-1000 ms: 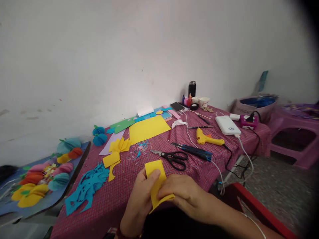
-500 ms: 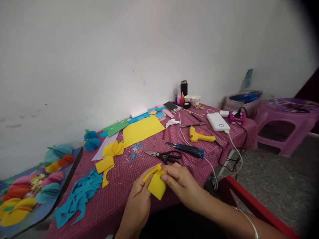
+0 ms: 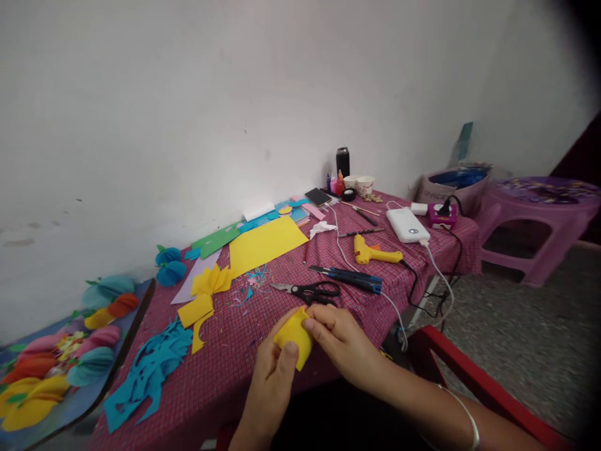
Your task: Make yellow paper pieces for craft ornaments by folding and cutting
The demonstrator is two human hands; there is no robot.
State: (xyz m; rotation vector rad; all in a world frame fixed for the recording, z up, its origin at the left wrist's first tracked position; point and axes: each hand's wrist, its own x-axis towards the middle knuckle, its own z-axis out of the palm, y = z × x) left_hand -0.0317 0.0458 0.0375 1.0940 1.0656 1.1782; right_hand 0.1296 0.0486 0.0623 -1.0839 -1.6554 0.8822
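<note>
Between both hands, at the table's front edge, is a folded piece of yellow paper (image 3: 297,335). My left hand (image 3: 275,376) grips it from the left, the thumb lying across its front. The fingertips of my right hand (image 3: 342,341) pinch its upper right edge. Just beyond the hands lie black-handled scissors (image 3: 312,291) and a blue and black utility knife (image 3: 352,279). More yellow cut pieces (image 3: 197,309) rest to the left, near a heap of blue paper scraps (image 3: 154,369).
On the checked tablecloth (image 3: 235,363) lie a yellow glue gun (image 3: 375,252), a white power bank (image 3: 407,225), a yellow sheet (image 3: 267,245) and a phone (image 3: 318,197). Paper fruit shapes (image 3: 70,357) fill a board at left. A red chair arm (image 3: 483,382) is at right.
My left thumb has moved onto the front of the yellow paper, which now looks more curved. My right hand keeps its pinch. The view has shifted slightly.
</note>
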